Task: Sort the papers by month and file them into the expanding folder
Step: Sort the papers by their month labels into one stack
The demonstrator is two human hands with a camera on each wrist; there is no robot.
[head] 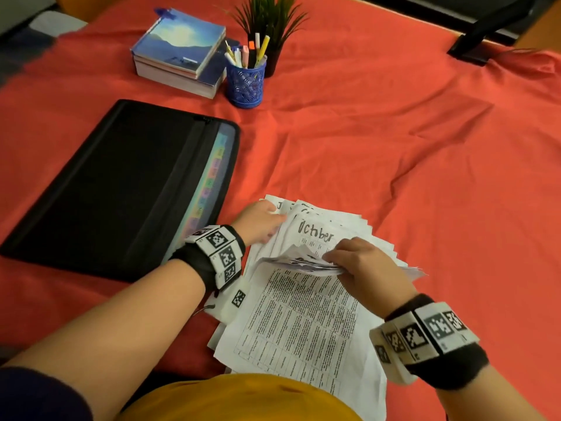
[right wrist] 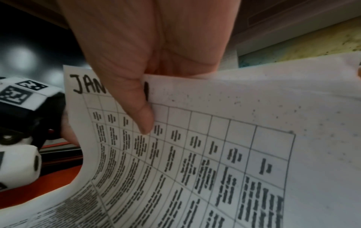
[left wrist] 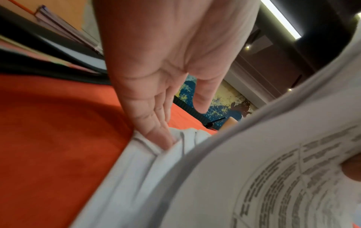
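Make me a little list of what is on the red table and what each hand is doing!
left hand: fingers flat on the fanned papers
right hand: pinching a bent-up bunch of sheets
top word showing: October
sheet under right thumb: starts with JAN
expanding folder: black, open, left of the papers
behind: books, blue pen cup, plant
cover: red cloth

Item count: one black expanding folder (head: pixel 115 183), lying flat with its coloured index tabs showing. One fanned pile of printed papers (head: pixel 303 314); the individual sheets overlap and cannot be counted exactly. Two stacked books (head: pixel 179 56). One blue mesh pen cup (head: pixel 246 83), holding several pens and markers, number not determinable. One potted plant (head: pixel 270 19). One red cloth (head: pixel 394 132) covering the desk. Two hands: left hand (head: pixel 262 221), right hand (head: pixel 368 265).
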